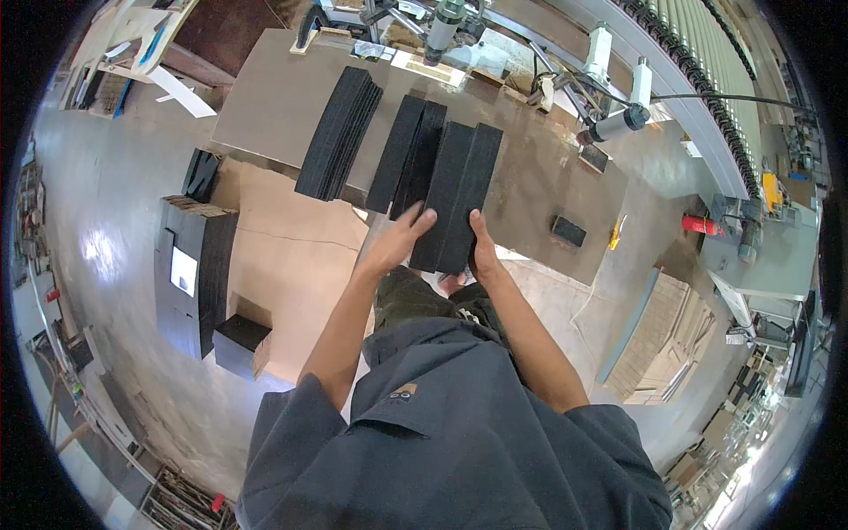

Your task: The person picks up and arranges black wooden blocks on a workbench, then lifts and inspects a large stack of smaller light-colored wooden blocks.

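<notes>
Two hands (395, 245) (484, 250), three black bundles (452, 194), one table (530, 185)

Black bundle (459, 199): long, narrow, matte; lengthwise step divides it in two. Lies just above frame centre, slightly right, top end leaning rightward. Left long side close beside a similar black stack (397, 155); contact between them unclear.

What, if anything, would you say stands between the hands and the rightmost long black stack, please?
Nothing visible does. The right hand is against the right side of the rightmost long black stack, and the left hand is at its left edge. The middle stack lies close by on the left without blocking either hand.
</notes>
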Demonstrator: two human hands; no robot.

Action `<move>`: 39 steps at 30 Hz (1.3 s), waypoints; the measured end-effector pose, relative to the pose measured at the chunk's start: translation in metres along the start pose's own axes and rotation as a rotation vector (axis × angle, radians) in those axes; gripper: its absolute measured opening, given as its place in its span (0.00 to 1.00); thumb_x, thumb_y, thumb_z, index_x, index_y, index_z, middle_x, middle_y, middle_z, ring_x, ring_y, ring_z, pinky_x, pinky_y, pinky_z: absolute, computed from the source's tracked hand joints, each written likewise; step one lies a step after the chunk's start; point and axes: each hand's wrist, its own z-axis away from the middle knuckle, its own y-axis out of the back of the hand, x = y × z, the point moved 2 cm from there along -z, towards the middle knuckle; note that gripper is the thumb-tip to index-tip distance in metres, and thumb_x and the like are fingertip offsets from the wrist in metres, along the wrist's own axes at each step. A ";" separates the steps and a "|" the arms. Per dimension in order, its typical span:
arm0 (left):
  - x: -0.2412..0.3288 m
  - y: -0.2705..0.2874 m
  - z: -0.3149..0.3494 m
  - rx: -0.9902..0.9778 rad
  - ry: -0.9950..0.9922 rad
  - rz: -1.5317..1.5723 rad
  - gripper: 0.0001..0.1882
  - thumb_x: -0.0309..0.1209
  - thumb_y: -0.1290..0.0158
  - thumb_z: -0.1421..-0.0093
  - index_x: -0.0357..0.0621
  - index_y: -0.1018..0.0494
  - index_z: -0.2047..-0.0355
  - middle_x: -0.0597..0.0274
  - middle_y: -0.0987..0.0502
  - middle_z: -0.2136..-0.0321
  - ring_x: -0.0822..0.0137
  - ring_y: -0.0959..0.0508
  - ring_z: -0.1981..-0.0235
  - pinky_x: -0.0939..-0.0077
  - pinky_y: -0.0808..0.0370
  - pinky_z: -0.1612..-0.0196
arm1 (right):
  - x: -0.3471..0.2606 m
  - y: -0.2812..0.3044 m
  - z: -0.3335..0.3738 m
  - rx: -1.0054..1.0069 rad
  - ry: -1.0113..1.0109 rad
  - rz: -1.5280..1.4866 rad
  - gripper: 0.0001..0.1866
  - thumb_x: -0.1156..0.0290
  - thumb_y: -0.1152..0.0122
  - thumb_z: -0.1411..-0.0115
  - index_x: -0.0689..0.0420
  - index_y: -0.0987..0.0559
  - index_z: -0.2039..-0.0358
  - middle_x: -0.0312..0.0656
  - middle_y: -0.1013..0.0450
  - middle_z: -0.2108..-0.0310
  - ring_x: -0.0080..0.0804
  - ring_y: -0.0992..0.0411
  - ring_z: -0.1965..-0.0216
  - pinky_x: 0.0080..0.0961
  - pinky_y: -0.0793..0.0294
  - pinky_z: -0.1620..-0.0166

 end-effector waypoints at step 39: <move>-0.010 -0.008 0.023 -0.361 0.167 0.322 0.73 0.61 0.31 0.45 0.45 0.66 0.16 0.45 0.53 0.18 0.49 0.47 0.19 0.57 0.50 0.20 | 0.001 0.000 0.054 -0.136 -0.047 -0.179 0.61 0.50 0.28 0.35 0.55 0.59 0.16 0.52 0.47 0.21 0.43 0.45 0.22 0.40 0.49 0.22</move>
